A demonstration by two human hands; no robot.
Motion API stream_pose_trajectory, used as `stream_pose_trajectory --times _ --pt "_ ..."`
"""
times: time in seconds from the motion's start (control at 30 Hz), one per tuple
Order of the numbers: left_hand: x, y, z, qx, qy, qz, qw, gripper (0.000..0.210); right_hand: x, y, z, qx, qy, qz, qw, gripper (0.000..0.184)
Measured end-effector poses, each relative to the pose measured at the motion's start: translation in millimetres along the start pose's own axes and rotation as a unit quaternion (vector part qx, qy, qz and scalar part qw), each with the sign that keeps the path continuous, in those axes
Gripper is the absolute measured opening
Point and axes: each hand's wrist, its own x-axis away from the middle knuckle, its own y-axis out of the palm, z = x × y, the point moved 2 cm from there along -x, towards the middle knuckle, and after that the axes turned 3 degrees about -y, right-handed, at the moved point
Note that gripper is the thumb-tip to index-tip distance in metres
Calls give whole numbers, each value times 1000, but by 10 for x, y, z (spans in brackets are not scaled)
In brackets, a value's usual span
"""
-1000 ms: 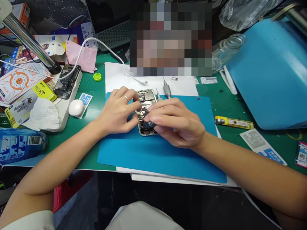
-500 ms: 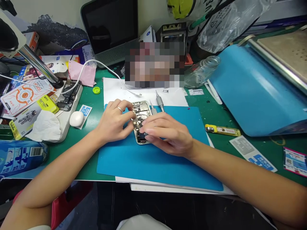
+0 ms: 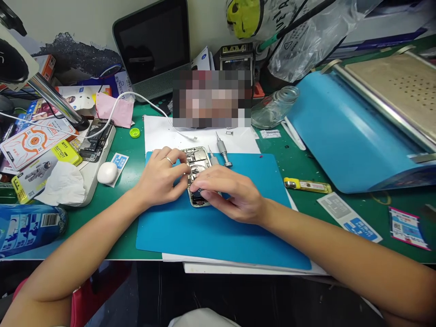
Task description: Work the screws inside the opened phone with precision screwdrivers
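An opened smartphone (image 3: pixel 197 156) lies on the blue mat (image 3: pixel 218 240), its inner parts bare. My left hand (image 3: pixel 163 175), with a ring on one finger, grips the phone's left edge with curled fingers. Over the lower half of the phone, my right hand (image 3: pixel 235 190) has its fingertips pinched together. A small dark bit shows at those fingertips, too hidden to name. Just beyond the right hand lie two grey precision screwdrivers, one screwdriver (image 3: pixel 222 149) farther right and the other screwdriver (image 3: pixel 213 158) partly covered by the fingers.
White paper (image 3: pixel 156 136) lies under the mat's far edge, with a white cable (image 3: pixel 150 101) running onto it. A glass jar (image 3: pixel 275 106) lies tipped at the back. To the right are a yellow cutter (image 3: pixel 306 185) and a blue sheet (image 3: pixel 327 131). A white earbud case (image 3: pixel 107 173) sits left.
The view has shifted slightly, moving the right-side things leftward. My right fingers are drawn closer together over the phone's lower half. My left hand stays at the phone's edge.
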Motion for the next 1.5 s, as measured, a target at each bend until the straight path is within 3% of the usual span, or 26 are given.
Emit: stream_pose_trajectory --times 0.23,0.37,0.47,0.53,0.67,0.77,0.9,1.13,1.37,1.5 --pt "0 14 1 -11 -17 -13 1000 14 23 33 -6 17 -7 -1 1000 46" --pt "9 22 5 -12 -11 -7 1000 14 1 -3 -113 33 18 43 998 52" --pt "11 17 6 -21 -24 -20 999 17 -10 -250 -181 74 57 93 991 74" --pt "10 13 10 -26 -42 -39 998 20 37 -520 -181 174 52 93 979 70" --pt "14 16 34 -46 -79 -81 993 33 338 -1013 -29 383 16 -29 923 52" --pt "23 26 63 -58 -87 -88 991 39 638 -1146 124 442 13 -135 887 40" --pt "31 31 83 -75 -100 -84 989 40 872 -1082 223 427 41 -225 875 32" --pt "41 9 77 -86 -126 -100 983 38 930 -1011 240 371 74 -237 895 35" --pt "46 16 88 -81 -131 -108 982 35 715 -875 205 348 148 -169 910 31" --pt "47 4 85 -81 -132 -110 982 34 513 -726 244 347 206 -162 900 35"
